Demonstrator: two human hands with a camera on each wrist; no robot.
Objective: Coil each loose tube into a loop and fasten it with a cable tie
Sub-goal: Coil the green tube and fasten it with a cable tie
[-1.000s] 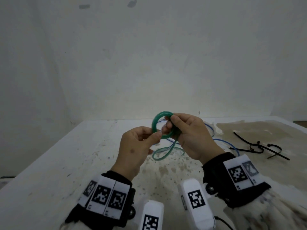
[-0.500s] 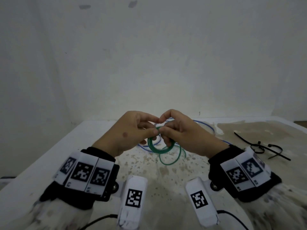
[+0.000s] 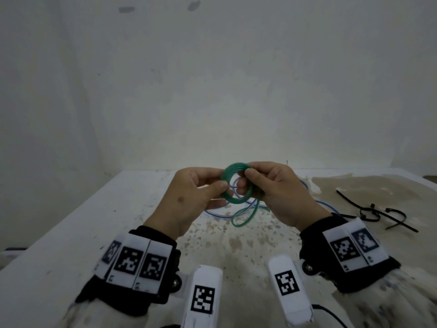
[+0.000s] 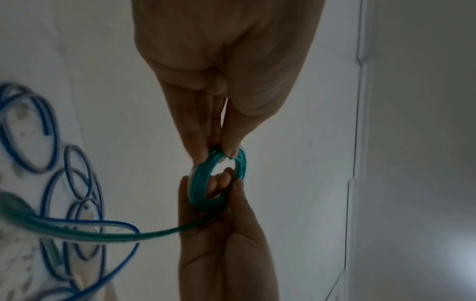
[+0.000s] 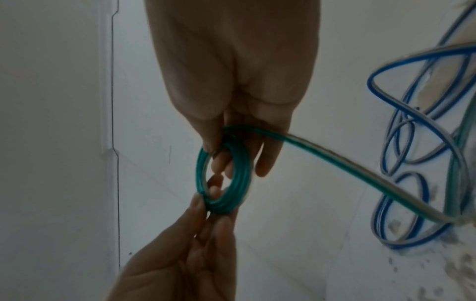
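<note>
Stained white table [image 3: 71,233]: loose blue tube [image 3: 331,205], seemingly several black cable ties [image 3: 371,213].

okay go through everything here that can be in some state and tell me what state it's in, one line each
green tube: mostly wound into a small coil, tail hanging loose, no tie on it.
left hand: pinches the coil's left side.
right hand: pinches the coil's right side.
blue tube: loose on the table, uncoiled.
cable ties: lying unused on the table.

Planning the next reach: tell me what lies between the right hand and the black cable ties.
In the head view, between the right hand and the cable ties: blue tube, then stained tabletop.
</note>
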